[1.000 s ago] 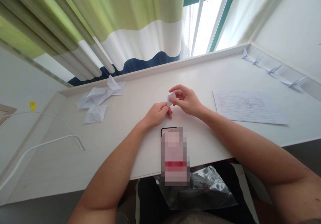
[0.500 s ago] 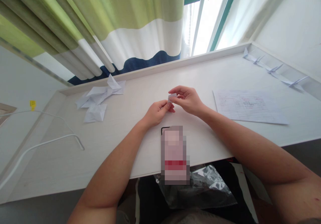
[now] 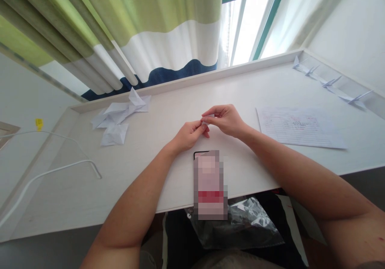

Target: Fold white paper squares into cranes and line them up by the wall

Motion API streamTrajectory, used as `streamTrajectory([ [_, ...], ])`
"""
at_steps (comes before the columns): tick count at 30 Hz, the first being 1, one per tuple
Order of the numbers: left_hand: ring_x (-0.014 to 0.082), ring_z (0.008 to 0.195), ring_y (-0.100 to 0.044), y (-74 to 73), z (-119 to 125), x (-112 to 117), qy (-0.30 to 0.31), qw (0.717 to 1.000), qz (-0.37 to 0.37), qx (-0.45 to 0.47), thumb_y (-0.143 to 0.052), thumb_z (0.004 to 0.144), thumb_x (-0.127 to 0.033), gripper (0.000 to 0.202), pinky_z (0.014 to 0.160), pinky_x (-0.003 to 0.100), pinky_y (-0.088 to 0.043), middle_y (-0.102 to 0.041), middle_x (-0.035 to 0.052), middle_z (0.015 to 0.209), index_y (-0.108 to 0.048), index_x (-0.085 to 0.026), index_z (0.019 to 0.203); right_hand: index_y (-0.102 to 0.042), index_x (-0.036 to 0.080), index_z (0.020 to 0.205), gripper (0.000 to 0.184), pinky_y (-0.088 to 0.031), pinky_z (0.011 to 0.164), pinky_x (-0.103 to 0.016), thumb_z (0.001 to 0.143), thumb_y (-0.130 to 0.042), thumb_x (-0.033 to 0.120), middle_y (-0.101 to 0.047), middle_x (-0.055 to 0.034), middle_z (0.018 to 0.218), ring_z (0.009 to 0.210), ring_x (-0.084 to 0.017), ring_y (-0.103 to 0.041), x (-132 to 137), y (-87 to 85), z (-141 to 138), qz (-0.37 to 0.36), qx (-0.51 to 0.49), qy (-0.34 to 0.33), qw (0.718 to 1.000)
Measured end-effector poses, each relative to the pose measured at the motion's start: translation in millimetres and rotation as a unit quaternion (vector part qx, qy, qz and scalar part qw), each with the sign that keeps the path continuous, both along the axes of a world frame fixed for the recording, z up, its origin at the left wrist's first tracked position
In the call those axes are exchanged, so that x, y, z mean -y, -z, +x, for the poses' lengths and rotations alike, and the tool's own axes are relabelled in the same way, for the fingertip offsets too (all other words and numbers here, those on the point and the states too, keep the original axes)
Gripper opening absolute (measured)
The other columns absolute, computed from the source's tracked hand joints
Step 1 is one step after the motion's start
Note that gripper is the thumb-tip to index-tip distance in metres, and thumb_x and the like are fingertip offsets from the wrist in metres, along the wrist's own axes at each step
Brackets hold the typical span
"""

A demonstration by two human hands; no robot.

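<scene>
Above the middle of the white desk, my left hand [image 3: 190, 135] and my right hand [image 3: 226, 119] meet at a small piece of white paper [image 3: 205, 123]. My left thumb and fingers pinch its lower part. The right thumb and index finger close on its upper edge. Most of the paper is hidden by the fingers, so its folds cannot be made out. Nearer to me, below both hands, lies a phone [image 3: 197, 154] whose screen is blurred out.
Folded white papers [image 3: 116, 114] lie at the left. Lined, written sheets [image 3: 300, 128] lie to the right. Several folded paper pieces [image 3: 331, 82] line the right back edge. A white cable-like tube [image 3: 69, 166] curves over the left side. A clear plastic bag [image 3: 252, 221] rests on my lap.
My right fingers have closed down over the top of the small paper, and less of it shows now. My left hand stays nearly in place.
</scene>
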State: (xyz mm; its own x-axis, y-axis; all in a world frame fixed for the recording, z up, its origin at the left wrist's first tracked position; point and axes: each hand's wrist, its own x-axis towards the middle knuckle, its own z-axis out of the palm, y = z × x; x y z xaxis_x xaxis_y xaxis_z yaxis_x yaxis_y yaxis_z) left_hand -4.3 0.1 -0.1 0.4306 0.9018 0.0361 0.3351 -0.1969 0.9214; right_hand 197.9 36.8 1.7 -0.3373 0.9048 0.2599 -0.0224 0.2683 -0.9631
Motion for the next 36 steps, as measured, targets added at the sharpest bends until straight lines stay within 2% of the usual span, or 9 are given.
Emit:
streamTrajectory([
  [9,0.0280,0.104,-0.076,0.0,0.1,0.1,0.008,1.000,-0.013,0.006,-0.059,0.104,-0.069,0.054,0.105,0.044,-0.055,-0.085,0.0121,0.098,-0.075,-0.018,0.094,-0.083,0.022,0.084,0.021,-0.059,0.070,-0.037,0.081,-0.091,0.041,-0.080,-0.0032,0.077,0.072,-0.019,-0.071,0.7,2.5,-1.3,-0.016,-0.006,-0.005,1.000],
  [15,0.0283,0.106,-0.077,-0.7,-5.7,-4.9,-0.012,0.998,-0.024,0.051,-0.061,0.103,-0.072,0.056,0.111,0.046,-0.053,-0.086,0.0121,0.097,-0.075,-0.018,0.096,-0.083,0.023,0.108,0.045,-0.065,0.086,-0.041,0.089,-0.085,0.063,-0.084,-0.0056,0.098,0.089,-0.021,-0.075,-2.3,6.0,-1.6,-0.027,-0.049,0.000,0.998],
  [17,0.0284,0.109,-0.077,-1.0,-7.1,-6.1,-0.016,0.997,-0.024,0.077,-0.063,0.102,-0.073,0.056,0.115,0.048,-0.051,-0.086,0.0119,0.098,-0.075,-0.019,0.096,-0.083,0.023,0.104,0.048,-0.065,0.089,-0.042,0.091,-0.082,0.069,-0.082,-0.0060,0.096,0.089,-0.021,-0.075,-2.7,5.9,-1.2,-0.026,-0.048,0.000,0.998],
  [20,0.0290,0.113,-0.077,-0.8,-5.7,-5.9,-0.027,0.994,-0.022,0.106,-0.063,0.102,-0.075,0.057,0.119,0.049,-0.049,-0.086,0.0112,0.094,-0.075,-0.019,0.097,-0.081,0.022,0.091,0.050,-0.064,0.085,-0.041,0.091,-0.080,0.073,-0.079,-0.0056,0.085,0.083,-0.020,-0.073,-1.1,5.0,-1.9,-0.019,-0.033,-0.005,0.999],
  [24,0.0298,0.112,-0.078,0.1,0.5,-3.4,-0.025,0.994,-0.018,0.108,-0.061,0.103,-0.076,0.060,0.119,0.049,-0.049,-0.087,0.0121,0.095,-0.076,-0.018,0.100,-0.076,0.021,0.081,0.050,-0.060,0.073,-0.037,0.086,-0.086,0.070,-0.076,-0.0038,0.078,0.074,-0.018,-0.070,2.8,2.4,-3.6,0.000,-0.024,-0.013,1.000],
  [28,0.0331,0.124,-0.076,-2.1,1.8,-0.6,-0.005,0.995,-0.024,0.098,-0.063,0.100,-0.079,0.066,0.122,0.051,-0.048,-0.088,0.0147,0.105,-0.080,-0.016,0.108,-0.073,0.021,0.076,0.046,-0.057,0.068,-0.033,0.089,-0.085,0.063,-0.073,-0.0021,0.072,0.069,-0.016,-0.068,3.3,0.6,-1.4,0.001,-0.012,-0.004,1.000],
  [33,0.0325,0.128,-0.075,-6.7,-3.9,-0.1,0.004,0.994,-0.053,0.094,-0.046,0.108,-0.077,0.071,0.128,0.054,-0.043,-0.088,0.0138,0.110,-0.083,-0.016,0.112,-0.074,0.021,0.076,0.037,-0.062,0.070,-0.033,0.087,-0.087,0.054,-0.077,-0.0027,0.076,0.071,-0.017,-0.072,1.7,0.9,1.4,-0.025,-0.020,0.002,0.999],
  [36,0.0315,0.122,-0.076,-4.0,-4.4,-2.4,0.002,0.996,-0.032,0.082,-0.058,0.105,-0.072,0.061,0.123,0.051,-0.047,-0.088,0.0135,0.110,-0.082,-0.017,0.108,-0.074,0.021,0.075,0.034,-0.064,0.073,-0.034,0.086,-0.087,0.051,-0.077,-0.0025,0.076,0.073,-0.017,-0.074,1.3,1.0,1.1,-0.030,-0.029,0.001,0.999],
])
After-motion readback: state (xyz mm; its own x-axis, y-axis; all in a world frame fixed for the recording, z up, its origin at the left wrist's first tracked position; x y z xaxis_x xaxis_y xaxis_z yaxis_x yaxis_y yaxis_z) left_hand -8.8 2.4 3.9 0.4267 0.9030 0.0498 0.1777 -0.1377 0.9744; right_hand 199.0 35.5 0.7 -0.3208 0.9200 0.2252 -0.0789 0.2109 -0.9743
